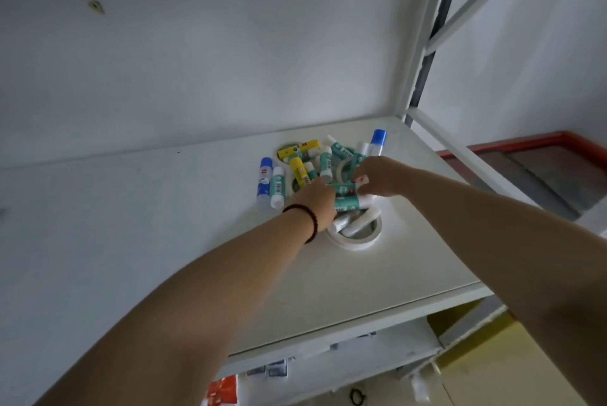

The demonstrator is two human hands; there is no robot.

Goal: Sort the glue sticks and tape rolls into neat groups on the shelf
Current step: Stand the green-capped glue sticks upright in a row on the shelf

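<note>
Two hands reach into mixed pile on white shelf (377, 274). Left hand (315, 205) & right hand (377, 175) both pinch teal-labelled glue sticks (345, 197), fingers closed on them, just above white tape roll (358, 234). Blue-capped stick (264, 180) lies left of pile.

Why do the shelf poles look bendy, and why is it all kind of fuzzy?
Head view: the wide-angle lens bends and tilts the shelf post; light is dim and bluish, without glare; the hands, left and right, and the glue sticks they hold look soft, labels unreadable.
</note>
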